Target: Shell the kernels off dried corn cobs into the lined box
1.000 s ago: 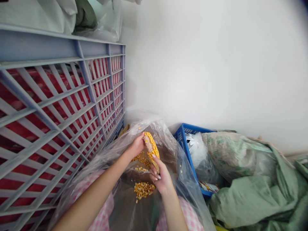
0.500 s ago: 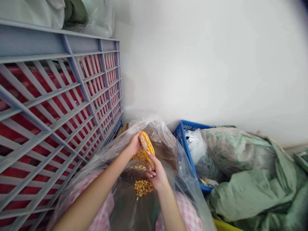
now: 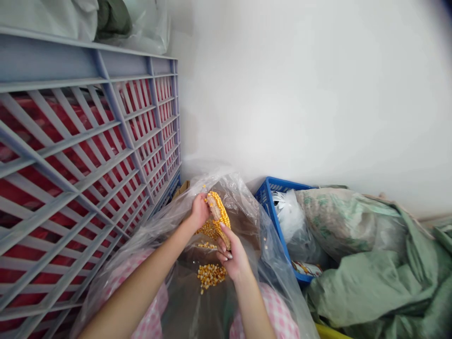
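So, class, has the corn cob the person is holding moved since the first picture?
Yes, slightly: the upper end of the corn cob has tipped away from the blue plastic crate, toward the person's left.

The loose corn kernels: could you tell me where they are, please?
Head view: the kernels lie in the clear plastic bag, below the right hand.

One corn cob (image 3: 218, 217), one left hand (image 3: 199, 212), one right hand (image 3: 233, 258), apparently two crates (image 3: 88, 61).

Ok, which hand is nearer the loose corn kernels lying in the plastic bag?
Right: the right hand is just above and to the right of the loose corn kernels; the left hand is farther up, on the corn cob.
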Tool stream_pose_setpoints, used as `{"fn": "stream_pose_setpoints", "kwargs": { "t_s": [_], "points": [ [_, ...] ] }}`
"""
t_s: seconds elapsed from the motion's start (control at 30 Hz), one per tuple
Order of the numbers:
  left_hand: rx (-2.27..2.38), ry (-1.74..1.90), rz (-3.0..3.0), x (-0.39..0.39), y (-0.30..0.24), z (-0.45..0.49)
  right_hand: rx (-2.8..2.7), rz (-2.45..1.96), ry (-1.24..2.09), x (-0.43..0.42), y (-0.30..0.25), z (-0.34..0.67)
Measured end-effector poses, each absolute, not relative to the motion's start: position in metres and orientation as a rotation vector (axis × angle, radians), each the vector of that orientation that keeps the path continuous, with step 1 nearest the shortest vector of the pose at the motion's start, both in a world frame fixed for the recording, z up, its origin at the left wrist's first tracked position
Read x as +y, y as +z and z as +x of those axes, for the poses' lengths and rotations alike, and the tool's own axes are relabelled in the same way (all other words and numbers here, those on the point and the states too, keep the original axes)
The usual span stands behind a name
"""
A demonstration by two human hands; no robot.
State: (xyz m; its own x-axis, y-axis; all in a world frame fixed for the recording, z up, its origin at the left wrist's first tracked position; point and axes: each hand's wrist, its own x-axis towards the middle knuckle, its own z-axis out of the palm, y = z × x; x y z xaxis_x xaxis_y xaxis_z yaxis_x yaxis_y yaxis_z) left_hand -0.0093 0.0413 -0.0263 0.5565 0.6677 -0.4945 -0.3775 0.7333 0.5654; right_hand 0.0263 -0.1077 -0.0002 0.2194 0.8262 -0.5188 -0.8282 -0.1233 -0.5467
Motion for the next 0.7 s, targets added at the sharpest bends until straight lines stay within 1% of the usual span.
{"fn": "stream_pose_setpoints", "kwargs": {
  "t_s": [0.2,0.53,0.7],
  "points": [
    [0.914,0.610,0.478,0.044,-0.030,-0.010,-0.035,-1.012,1.387,-0.106,-0.003,0.021],
    [0.853,0.620,0.433,0.037,-0.025,-0.005,0.009,-0.993,1.399,-0.106,-0.004,0.023],
    [0.928,0.562,0.442,0.037,-0.025,-0.008,0.084,-0.943,1.430,-0.101,-0.011,0.018]
  ]
}}
